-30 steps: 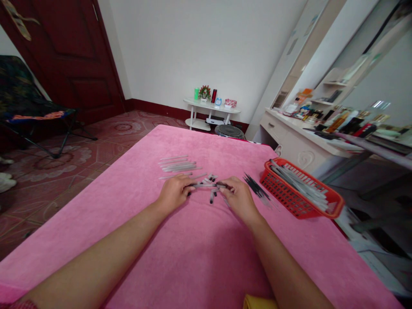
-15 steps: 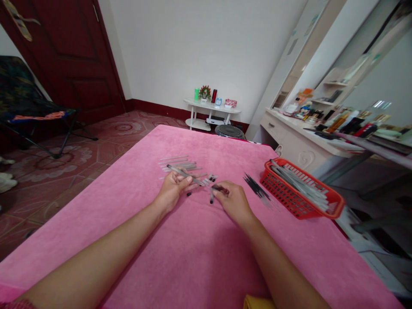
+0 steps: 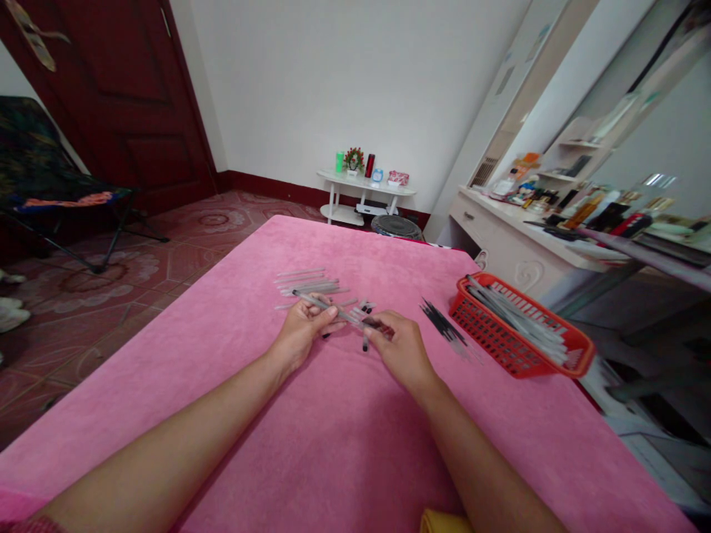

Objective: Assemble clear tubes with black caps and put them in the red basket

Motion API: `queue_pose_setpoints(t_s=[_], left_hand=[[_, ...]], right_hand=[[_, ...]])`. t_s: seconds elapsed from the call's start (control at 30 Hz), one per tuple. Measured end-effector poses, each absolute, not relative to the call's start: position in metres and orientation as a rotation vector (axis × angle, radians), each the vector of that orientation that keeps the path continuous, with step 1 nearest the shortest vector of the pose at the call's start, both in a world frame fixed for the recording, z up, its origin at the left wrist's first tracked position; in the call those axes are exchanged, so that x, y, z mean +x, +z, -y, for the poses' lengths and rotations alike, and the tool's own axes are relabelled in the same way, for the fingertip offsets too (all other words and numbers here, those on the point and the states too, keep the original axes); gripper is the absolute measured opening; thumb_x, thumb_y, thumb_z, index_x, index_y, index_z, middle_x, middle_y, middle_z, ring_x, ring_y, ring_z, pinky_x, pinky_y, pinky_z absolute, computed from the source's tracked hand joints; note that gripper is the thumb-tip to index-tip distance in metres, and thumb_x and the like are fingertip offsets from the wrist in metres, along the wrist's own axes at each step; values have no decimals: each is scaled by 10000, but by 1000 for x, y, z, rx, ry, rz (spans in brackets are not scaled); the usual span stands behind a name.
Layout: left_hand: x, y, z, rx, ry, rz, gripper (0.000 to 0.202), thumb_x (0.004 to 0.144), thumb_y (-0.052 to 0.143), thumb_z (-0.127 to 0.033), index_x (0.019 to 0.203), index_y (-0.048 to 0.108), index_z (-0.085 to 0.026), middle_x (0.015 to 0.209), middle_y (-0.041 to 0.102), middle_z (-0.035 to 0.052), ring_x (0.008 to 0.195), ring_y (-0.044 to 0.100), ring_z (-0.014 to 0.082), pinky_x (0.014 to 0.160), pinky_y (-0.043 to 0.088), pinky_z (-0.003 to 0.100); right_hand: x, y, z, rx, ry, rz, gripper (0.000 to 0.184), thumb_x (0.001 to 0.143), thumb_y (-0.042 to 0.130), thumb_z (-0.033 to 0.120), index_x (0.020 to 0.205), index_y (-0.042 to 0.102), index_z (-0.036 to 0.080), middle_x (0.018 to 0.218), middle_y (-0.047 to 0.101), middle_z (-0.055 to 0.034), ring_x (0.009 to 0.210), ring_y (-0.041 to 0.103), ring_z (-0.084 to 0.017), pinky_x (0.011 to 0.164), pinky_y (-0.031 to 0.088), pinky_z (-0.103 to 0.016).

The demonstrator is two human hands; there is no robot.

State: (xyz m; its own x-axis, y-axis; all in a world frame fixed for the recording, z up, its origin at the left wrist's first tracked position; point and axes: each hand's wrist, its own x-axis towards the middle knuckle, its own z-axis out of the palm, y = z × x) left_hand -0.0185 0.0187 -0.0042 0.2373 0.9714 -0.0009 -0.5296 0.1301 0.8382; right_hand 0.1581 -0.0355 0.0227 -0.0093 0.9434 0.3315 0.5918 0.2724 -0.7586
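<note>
My left hand [image 3: 309, 326] is closed around a clear pen [image 3: 316, 300] with a dark end, which slants down to the right. The pen's lower end reaches the fingers of my right hand [image 3: 397, 339], pinched on a small dark piece that looks like a pen cap [image 3: 373, 323]. Beneath and between the hands, several loose pen caps [image 3: 366, 306] with black ends lie on the cloth. Beyond my left hand, several clear pen barrels [image 3: 311, 285] lie in a loose row. Right of my right hand is a bunch of thin black refills [image 3: 441, 322].
A red plastic basket [image 3: 489, 337] filled with clear pens [image 3: 522, 318] stands on the right of the pink-covered table [image 3: 266, 444]. Something yellow [image 3: 444, 522] lies at the near edge. Behind the basket is a dresser [image 3: 500, 229] with bottles.
My left hand has moved slightly right with the pen, bringing its lower end up to my right hand's fingertips. My right hand has hardly moved.
</note>
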Motion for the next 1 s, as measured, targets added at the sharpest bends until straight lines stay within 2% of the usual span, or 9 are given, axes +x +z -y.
queue_pose_setpoints(t_s=[0.27,0.43,0.6,0.73,0.8,0.9,1.0], left_hand=[[-19,-3,-19,827,1242,-704,437,564,854,-244,852,542,-141,678,658,-30,637,670,118,642,601,254],[-18,-4,-18,865,1226,-716,450,563,855,-257,853,530,-144,688,670,-25,675,689,143,649,600,262],[-17,-1,-14,929,1157,-779,435,559,854,-305,778,517,-141,671,689,11,620,691,168,583,571,248],[-17,0,-12,931,1134,-796,430,552,857,-321,722,503,-144,663,688,25,633,688,178,610,555,271],[-17,-2,-11,965,1150,-794,412,563,850,-319,688,497,-147,617,660,3,582,655,148,577,521,245],[-17,-6,-12,1072,1212,-797,363,601,826,-316,633,506,-147,526,580,-34,461,519,77,462,385,183],[-17,-6,-11,1122,1241,-789,342,600,822,-301,616,517,-148,521,560,-38,456,456,64,445,316,180]], right_hand=[[160,20,35,-1417,498,1684,150,775,596,149,871,707,183,860,698,-40,759,621,-151,697,464,-257],[159,20,35,-1403,481,1704,154,773,592,145,872,703,188,867,697,-40,762,621,-153,704,470,-260],[155,22,37,-1411,413,1743,184,776,582,138,915,688,194,888,687,-47,775,616,-164,708,471,-273],[153,26,41,-1416,300,1814,161,800,549,137,858,678,215,882,676,-50,830,615,-186,740,460,-288],[153,27,43,-1401,300,1816,160,804,535,135,819,670,218,864,672,-48,830,615,-185,727,455,-277],[152,27,44,-1413,331,1781,137,782,543,137,757,657,210,807,664,-42,792,608,-183,680,443,-263],[151,25,43,-1452,410,1706,109,745,559,145,724,652,197,728,649,-29,700,585,-170,613,428,-256]])
